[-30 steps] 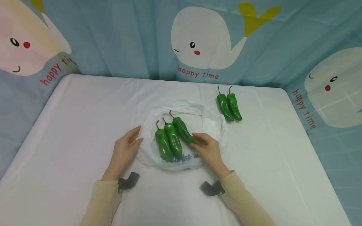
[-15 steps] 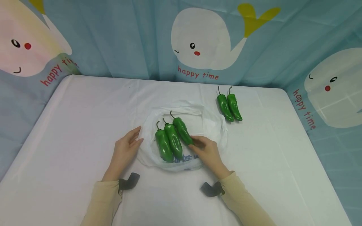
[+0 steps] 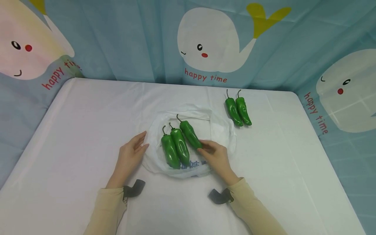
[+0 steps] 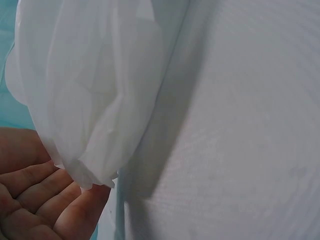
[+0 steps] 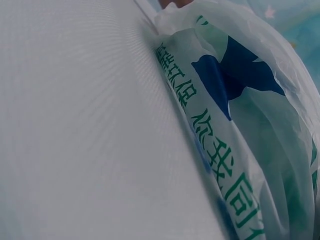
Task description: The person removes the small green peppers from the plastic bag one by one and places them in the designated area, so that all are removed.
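Note:
Three glossy green chili peppers lie in the opened white plastic bag (image 3: pixel 223 120) in the head view. Its rightmost chili pepper (image 3: pixel 190 133) has its lower tip between the thumb and fingers of my right hand (image 3: pixel 216 158). Beside it, on the left, lie the middle chili pepper (image 3: pixel 180 147) and the left chili pepper (image 3: pixel 170 151). My left hand (image 3: pixel 129 160) is at the bag's left edge, thumb and fingers apart. In the left wrist view, the bag (image 4: pixel 100 90) covers the left hand's fingertips. The right wrist view shows the bag's printed side (image 5: pixel 220 150), but not the pinch.
Two more green chili peppers, a left one (image 3: pixel 233 111) and a right one (image 3: pixel 243 110), lie side by side beyond the bag at the back right. A white cloth covers the table (image 3: pixel 282 156). Behind it hangs a blue curtain (image 3: pixel 132 42) with printed whales.
My right hand moved slightly toward the lower left, then back a little to the right. The rightmost chili pepper shifted slightly with it. My left hand stays in place.

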Demonstrator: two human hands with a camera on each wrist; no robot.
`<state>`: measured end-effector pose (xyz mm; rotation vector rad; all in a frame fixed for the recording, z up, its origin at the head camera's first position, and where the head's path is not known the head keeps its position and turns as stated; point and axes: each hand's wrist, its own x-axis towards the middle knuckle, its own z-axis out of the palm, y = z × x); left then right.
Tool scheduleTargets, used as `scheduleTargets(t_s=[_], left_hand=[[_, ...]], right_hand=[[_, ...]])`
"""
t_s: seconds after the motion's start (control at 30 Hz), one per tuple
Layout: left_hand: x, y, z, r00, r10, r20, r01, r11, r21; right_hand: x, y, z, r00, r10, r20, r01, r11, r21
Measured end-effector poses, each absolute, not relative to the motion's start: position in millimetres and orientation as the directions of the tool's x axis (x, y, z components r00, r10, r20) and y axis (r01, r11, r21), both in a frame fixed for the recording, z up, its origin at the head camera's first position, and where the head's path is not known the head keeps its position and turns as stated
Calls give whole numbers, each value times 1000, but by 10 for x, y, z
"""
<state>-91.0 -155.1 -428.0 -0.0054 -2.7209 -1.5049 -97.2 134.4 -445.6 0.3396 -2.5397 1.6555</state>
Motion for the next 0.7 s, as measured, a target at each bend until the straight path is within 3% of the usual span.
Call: scheduleTargets(t_s=[0.7], left_hand=[[-929, -1543, -4261, -1000, -8, 14, 8, 514, 858]], right_hand=[[-965, 1361, -4391, -973, -114, 199, -225, 299, -927]])
